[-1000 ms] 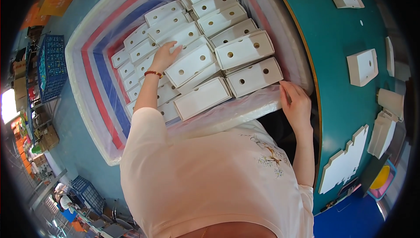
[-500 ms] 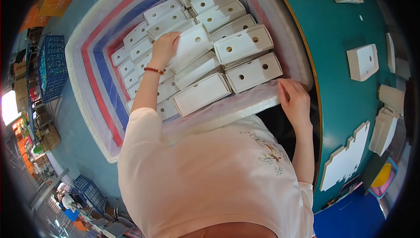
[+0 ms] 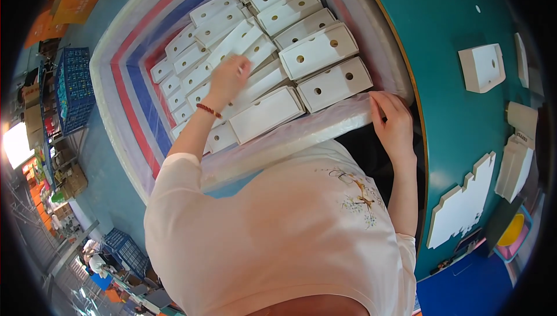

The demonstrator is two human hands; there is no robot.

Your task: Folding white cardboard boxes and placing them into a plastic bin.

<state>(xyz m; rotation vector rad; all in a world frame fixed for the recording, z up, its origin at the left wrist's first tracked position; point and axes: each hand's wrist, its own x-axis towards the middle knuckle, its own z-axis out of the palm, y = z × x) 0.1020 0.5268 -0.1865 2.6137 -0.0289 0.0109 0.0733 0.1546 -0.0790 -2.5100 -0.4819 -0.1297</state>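
White box (image 3: 243,37), left hand (image 3: 227,79) gripping, right hand (image 3: 392,121) on bag rim (image 3: 325,127)

A blue crate (image 3: 74,89) stands left; flat white cutouts (image 3: 464,203) lie right

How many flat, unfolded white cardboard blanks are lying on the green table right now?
1: a flat white cardboard blank with a stepped edge lies on the green table near its lower right edge. The other white pieces on the table look folded; more may be hidden at the picture's rim.
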